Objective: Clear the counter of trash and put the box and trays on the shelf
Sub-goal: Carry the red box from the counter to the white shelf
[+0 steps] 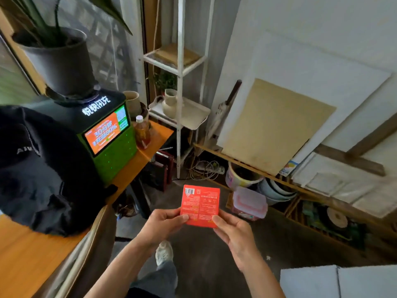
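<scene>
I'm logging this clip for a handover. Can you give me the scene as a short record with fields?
held item: red box, barcode side up
left hand: grips the box's lower left corner
right hand: grips its lower right corner
counter: black garment, green screen unit, bottle
shelf: white, with a pale jug

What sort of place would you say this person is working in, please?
Probably a small art or pottery studio corner: blank canvases lean on the wall, handmade-looking ceramic vases sit on a white shelf unit, and a power-bank rental station stands on the wooden counter.
</scene>
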